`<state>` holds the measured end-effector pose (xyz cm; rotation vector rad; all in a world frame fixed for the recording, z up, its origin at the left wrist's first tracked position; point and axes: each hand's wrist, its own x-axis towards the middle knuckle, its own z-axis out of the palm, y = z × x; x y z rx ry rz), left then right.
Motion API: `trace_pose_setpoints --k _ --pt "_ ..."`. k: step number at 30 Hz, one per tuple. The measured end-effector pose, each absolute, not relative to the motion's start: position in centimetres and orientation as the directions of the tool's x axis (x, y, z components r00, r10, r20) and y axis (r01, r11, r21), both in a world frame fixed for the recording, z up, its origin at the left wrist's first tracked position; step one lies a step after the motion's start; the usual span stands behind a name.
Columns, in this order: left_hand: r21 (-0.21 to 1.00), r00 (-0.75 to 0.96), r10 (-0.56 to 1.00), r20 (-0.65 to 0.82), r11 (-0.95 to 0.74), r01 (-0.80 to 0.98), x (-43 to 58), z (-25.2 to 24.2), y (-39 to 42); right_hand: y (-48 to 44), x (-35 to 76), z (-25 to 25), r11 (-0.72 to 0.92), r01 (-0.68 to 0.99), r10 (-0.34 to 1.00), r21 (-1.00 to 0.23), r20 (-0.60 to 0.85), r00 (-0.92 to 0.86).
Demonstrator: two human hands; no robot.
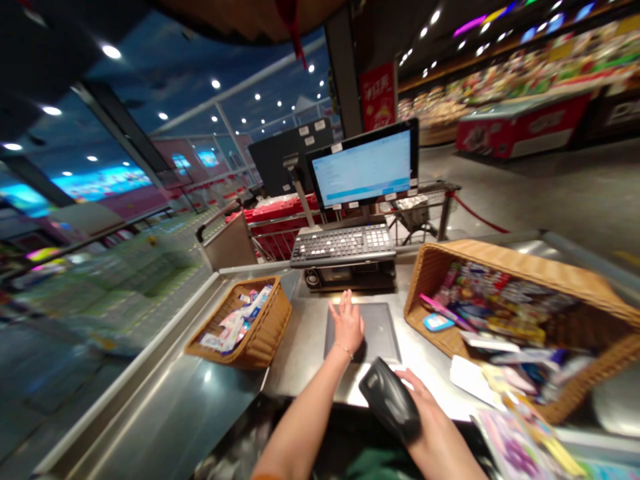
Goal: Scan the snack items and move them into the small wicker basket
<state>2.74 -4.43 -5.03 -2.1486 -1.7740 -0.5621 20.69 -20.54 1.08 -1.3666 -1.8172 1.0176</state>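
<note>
My left hand (349,328) reaches over a flat grey pad (383,330) set in the steel counter. Its fingers are stretched out and nothing shows in them; whether they touch the pad I cannot tell. In my right hand (431,419) is a black handheld barcode scanner (389,399), its head pointing up and to the left. Beyond the pad stands a black keyboard (345,244) on a raised stand. Above it rises a monitor (364,167) with a lit blue-white screen.
A wicker basket (275,327) of small packets sits left of the pad. At right, a larger wicker basket (505,257) holds many packaged goods. Colourful packages (515,440) lie at the lower right. Behind the monitor are shopping carts (273,233). A metal rail (125,393) edges the counter's left side.
</note>
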Motion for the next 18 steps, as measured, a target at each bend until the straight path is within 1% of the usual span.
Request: trace_pose_setpoints --k 9,18 --pt "0.039 0.188 0.869 0.457 -0.231 0.972 5.0 -5.9 -4.8 -20.5 21.0 1.8 0.147 0.466 0.97 -0.872 0.035 -0.241" --pt "0.051 0.224 0.866 0.447 -0.275 0.96 6.9 -6.5 -5.2 -20.7 21.2 2.1 0.121 0.462 0.982 -0.879 0.037 -0.186"
